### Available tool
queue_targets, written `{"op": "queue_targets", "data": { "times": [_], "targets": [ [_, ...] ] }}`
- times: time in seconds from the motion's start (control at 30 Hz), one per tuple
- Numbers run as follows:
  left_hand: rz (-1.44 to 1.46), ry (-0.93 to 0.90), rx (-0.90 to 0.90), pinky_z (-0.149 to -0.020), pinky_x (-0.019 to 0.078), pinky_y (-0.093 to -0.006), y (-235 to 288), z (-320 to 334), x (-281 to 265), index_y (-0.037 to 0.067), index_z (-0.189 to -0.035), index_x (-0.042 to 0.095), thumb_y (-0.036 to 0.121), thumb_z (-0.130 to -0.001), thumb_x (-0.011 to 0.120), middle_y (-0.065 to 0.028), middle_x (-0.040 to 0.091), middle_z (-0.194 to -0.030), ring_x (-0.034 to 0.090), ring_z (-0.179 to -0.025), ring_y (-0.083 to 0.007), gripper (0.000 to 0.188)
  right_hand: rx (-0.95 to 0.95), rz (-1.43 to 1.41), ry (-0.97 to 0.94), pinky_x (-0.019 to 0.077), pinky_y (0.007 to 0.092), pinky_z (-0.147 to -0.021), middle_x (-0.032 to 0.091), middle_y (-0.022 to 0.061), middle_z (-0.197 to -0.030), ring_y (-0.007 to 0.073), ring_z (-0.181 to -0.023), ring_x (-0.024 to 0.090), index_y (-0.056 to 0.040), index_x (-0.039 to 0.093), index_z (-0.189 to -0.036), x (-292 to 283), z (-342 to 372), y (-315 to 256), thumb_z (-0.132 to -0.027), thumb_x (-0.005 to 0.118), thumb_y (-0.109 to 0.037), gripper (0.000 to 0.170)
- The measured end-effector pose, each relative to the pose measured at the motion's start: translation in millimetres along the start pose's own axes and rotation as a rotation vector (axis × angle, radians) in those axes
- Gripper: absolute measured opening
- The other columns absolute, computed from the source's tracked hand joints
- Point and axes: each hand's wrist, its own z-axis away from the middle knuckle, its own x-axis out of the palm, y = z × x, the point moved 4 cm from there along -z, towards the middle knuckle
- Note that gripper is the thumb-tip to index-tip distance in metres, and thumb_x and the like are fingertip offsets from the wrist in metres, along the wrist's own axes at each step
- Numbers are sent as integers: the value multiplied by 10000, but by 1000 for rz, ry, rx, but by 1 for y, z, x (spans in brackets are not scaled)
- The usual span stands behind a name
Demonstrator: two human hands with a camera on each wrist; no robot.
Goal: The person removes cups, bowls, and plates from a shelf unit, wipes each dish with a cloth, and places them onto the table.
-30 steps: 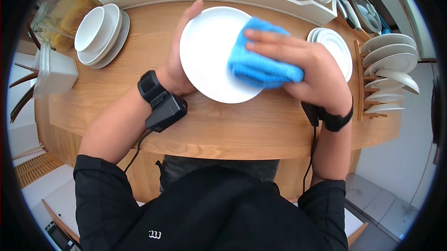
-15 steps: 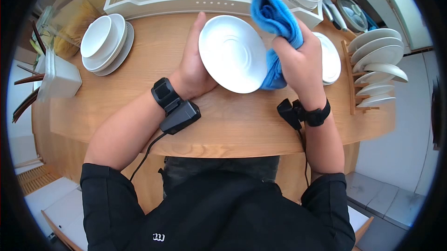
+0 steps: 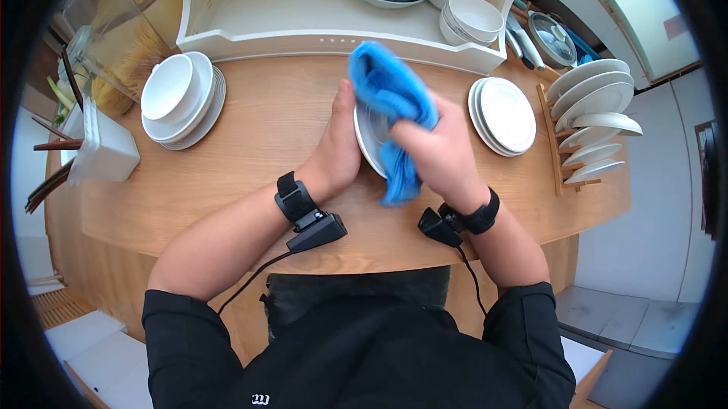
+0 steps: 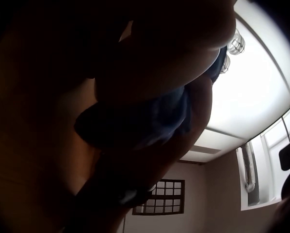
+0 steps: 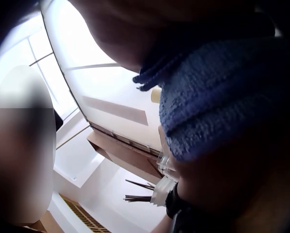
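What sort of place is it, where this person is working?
Probably a kitchen or dining area: plates stand in a wooden rack, and stacked white bowls sit on a white shelf.

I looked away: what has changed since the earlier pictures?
The white plate, still in the left hand, looks more steeply tilted. The right hand has moved nearer the left; its blue cloth, first pressed over the plate's right side, is now bunched and hides most of it. Nothing was let go; the racked plates stayed put.
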Motion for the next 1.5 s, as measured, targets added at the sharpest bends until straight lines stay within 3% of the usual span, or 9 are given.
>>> {"op": "queue_targets", "data": {
  "times": [0.07,0.1,0.13,0.4,0.7,0.97,1.13,1.3,1.5],
  "targets": [
    [75,44,-27,-1208,472,-466,-17,-2,-20,77,-1600,462,764,-1101,254,-154,596,-1528,597,-1394,-288,874,-280,210,-175,561,334,-919,776,101,-1162,198,-1004,719,21,717,-1311,6,2,-9,-805,637,-4,513],
    [477,3,-189,-1173,504,-466,-13,-3,-17,67,-1586,473,748,-1095,332,-177,600,-1522,627,-1350,-305,851,-477,283,-234,565,370,-1011,789,161,-1286,263,-1116,760,11,709,-1366,10,4,-15,-784,640,10,586],
    [638,-62,-266,-1156,519,-465,-10,-4,-21,56,-1567,495,741,-1091,355,-190,611,-1505,642,-1329,-315,846,-519,388,-339,532,443,-1133,722,185,-1396,420,-1300,668,-61,702,-1417,7,3,-16,-767,704,-37,650],
    [533,-10,-252,-1087,555,-412,3,-5,-16,39,-1437,633,724,-1080,409,-171,722,-1338,706,-1197,-287,804,-479,443,-733,592,415,-1038,769,132,-1346,367,-1187,748,-34,818,-1141,-45,5,-19,-648,774,62,504],
    [417,-82,-490,-1037,604,-385,1,-8,-19,64,-1455,625,803,-1051,391,-140,721,-1362,710,-1207,-249,874,-902,892,-211,626,353,-820,780,-5,-1329,269,-1014,776,-124,833,-1149,-59,-3,-16,-693,806,37,484],
    [353,-183,-569,-1103,600,-491,-8,-18,-12,61,-1563,511,714,-1113,318,-198,642,-1485,686,-1313,-321,816,-929,1029,-120,617,344,-765,738,-2,-1407,250,-919,764,-155,782,-1272,-25,9,-13,-739,816,-56,543],
    [426,-253,-527,-1083,609,-443,-6,-14,-9,52,-1497,579,651,-1143,317,-174,690,-1409,708,-1268,-274,744,-1052,947,-29,614,358,-714,747,62,-1355,242,-897,769,-134,762,-1276,-6,16,-15,-769,804,-128,509],
    [36,-229,-337,-1044,624,-387,3,-14,-6,43,-1473,580,651,-1145,328,-148,681,-1412,712,-1222,-246,736,-1202,854,-58,621,349,-716,750,43,-1333,247,-908,776,-140,772,-1276,-16,18,-30,-797,808,-174,482],
    [408,-112,-421,-1064,591,-388,-5,-14,-16,72,-1430,632,692,-1111,383,-132,728,-1347,718,-1180,-236,741,-843,1039,-201,617,368,-844,765,84,-1326,318,-1022,768,-112,793,-1279,-43,2,-14,-767,800,-22,520]
  ]
}}
